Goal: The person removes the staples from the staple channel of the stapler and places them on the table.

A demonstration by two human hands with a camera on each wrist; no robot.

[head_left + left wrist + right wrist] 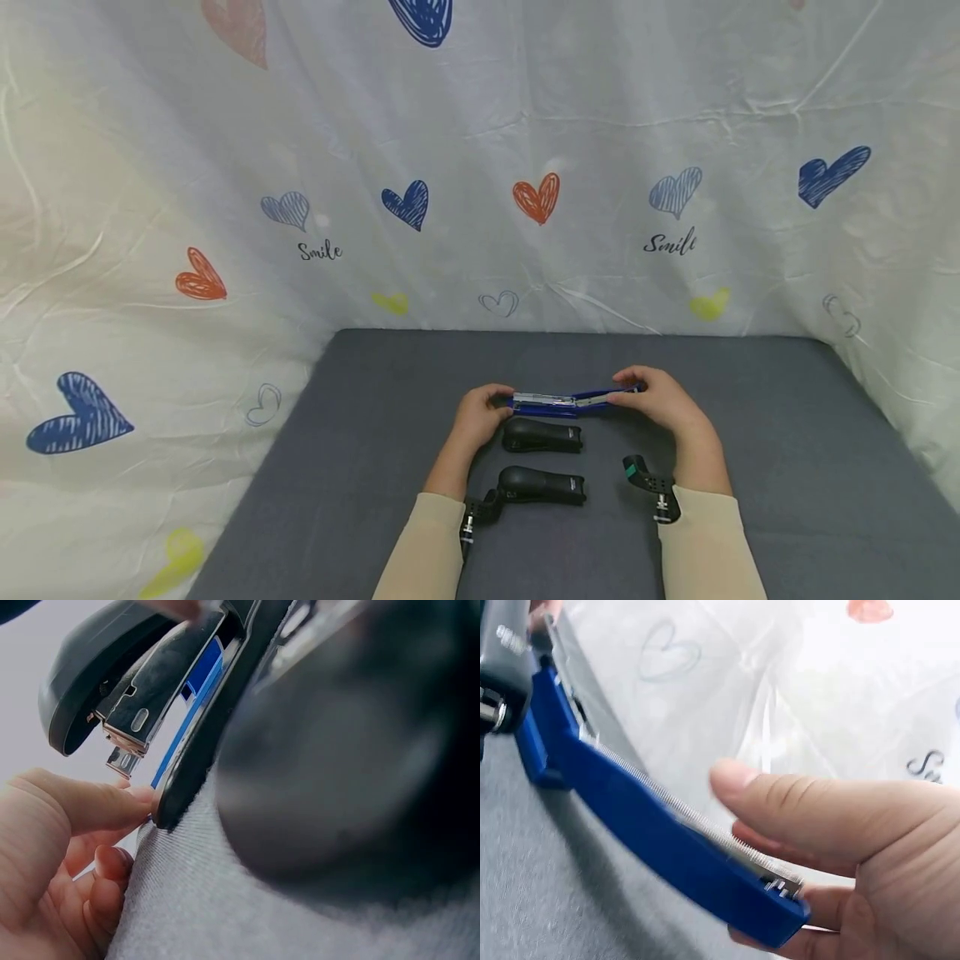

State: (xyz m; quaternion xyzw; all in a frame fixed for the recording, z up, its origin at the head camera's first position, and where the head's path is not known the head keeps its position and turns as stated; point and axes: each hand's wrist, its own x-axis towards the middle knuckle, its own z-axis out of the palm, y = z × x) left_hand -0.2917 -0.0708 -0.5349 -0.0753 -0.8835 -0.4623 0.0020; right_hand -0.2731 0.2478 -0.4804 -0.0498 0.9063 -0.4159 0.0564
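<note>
A blue stapler [542, 410] is swung wide open, its two arms stretched out almost in line between the hands. My left hand [477, 414] pinches its left end between thumb and fingers. At the other end, my right hand [663, 404] has its fingers curled under the blue arm [667, 832], with the thumb over the top. A row of silver staples [675, 801] shows along that arm in the right wrist view. Part of the blue stapler is hidden behind a black stapler [142, 682] in the left wrist view.
Two black staplers lie on the grey tabletop [360, 467] in front of me, the farther one [542, 435] close below the blue stapler and the nearer one [542, 485] by my left wrist. A white curtain [465, 250] with printed hearts hangs behind the table.
</note>
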